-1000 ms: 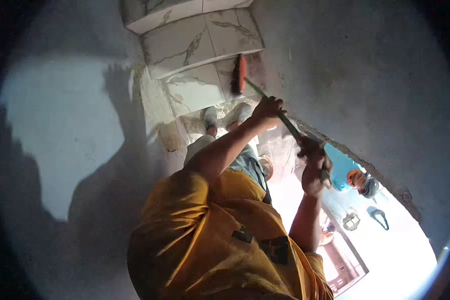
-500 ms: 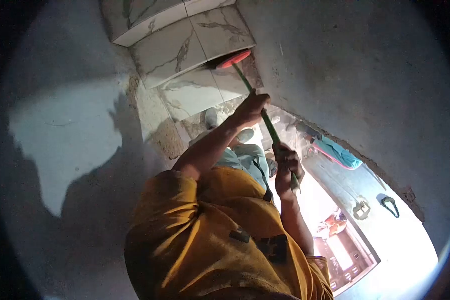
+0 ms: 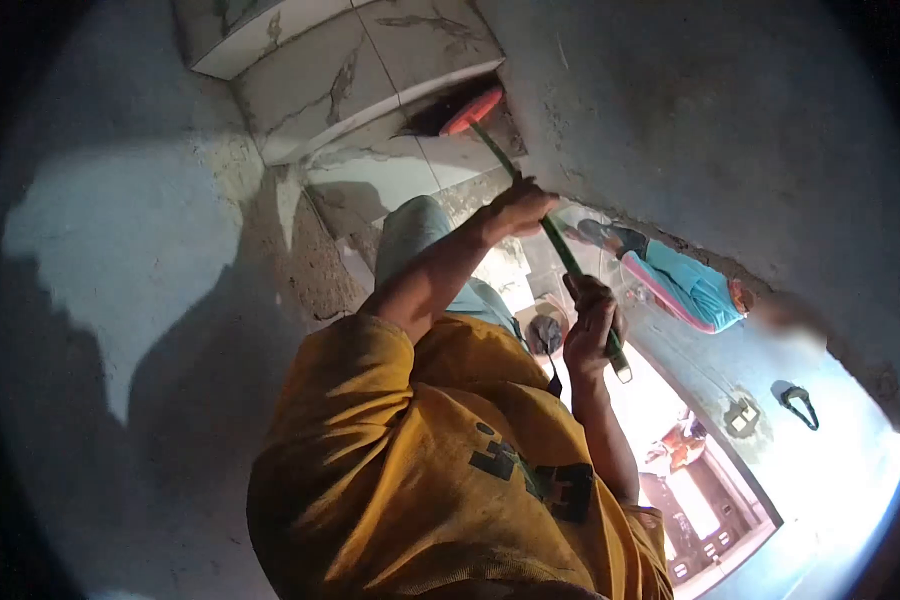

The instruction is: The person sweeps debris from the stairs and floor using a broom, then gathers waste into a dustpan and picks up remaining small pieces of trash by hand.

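Note:
A broom with a green handle [image 3: 564, 250] slants across the middle of the view. Its red head [image 3: 472, 110] and dark bristles [image 3: 432, 118] rest on a marbled tile step, close to the wall on the right. Partway down the handle, my left hand [image 3: 522, 207] is closed around it. Nearer the top end, my right hand [image 3: 592, 320] also grips the handle, whose tip sticks out past the fingers. One of my legs [image 3: 410, 235], in pale trousers, shows beyond my yellow shirt.
Marbled tile steps [image 3: 320, 85] rise at the top, between grey walls. Another person in turquoise clothing [image 3: 692, 285] is at the right. A black loop-shaped object [image 3: 799, 408] and a socket box [image 3: 741, 417] are on the wall near a bright doorway.
The broom head has tilted and its bristles now spread leftward. Both hands have shifted slightly right with the handle. My leg has come up into view, and more of the other person shows.

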A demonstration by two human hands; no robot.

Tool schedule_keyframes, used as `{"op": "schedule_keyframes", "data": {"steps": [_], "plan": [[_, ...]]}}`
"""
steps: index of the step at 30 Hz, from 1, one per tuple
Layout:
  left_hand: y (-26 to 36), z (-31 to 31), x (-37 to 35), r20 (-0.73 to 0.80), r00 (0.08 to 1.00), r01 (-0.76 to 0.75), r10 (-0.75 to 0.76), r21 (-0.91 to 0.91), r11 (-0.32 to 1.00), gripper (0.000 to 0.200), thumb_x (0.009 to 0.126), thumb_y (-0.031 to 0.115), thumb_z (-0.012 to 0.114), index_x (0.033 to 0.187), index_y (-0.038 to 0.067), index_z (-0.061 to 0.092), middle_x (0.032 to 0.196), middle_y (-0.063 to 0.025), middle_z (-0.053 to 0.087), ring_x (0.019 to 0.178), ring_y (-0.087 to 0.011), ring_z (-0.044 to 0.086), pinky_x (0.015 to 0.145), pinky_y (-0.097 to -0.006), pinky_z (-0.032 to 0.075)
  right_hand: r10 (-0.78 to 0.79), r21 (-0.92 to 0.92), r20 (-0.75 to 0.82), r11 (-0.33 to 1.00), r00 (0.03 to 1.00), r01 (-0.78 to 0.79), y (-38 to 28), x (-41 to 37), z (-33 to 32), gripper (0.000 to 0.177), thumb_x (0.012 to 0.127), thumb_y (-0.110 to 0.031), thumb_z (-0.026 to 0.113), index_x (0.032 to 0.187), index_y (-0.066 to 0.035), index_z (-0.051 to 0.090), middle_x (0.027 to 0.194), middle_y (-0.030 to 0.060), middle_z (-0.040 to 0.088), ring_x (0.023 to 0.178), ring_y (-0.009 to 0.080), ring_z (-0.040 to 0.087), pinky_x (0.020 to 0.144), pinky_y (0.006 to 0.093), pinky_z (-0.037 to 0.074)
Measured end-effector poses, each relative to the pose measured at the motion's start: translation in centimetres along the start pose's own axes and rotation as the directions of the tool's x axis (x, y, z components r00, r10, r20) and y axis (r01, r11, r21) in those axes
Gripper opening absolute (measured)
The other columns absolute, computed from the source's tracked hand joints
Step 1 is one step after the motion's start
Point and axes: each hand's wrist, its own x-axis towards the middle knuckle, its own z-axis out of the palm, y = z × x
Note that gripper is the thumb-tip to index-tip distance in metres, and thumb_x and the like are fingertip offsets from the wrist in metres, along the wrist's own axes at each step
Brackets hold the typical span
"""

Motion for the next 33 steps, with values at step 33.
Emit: {"op": "schedule_keyframes", "data": {"steps": [33], "plan": [[9.0,6.9,-0.8,0.021,1.000,0.003,-0.006,0.136,0.991,0.017,0.073,0.002,0.064,0.087,0.011,0.068,0.083,-0.0129,0.068,0.085,-0.0344,0.066,0.075,-0.0448,0.051,-0.275,0.280,-0.092,0.915,0.957,0.289,1.6,-5.0,-10.9,0.038,0.103,-0.037,0.039,0.078,-0.009,0.042,0.073,0.0069,0.046,0.076,0.0235,0.050,0.089,0.0503,0.043]]}}
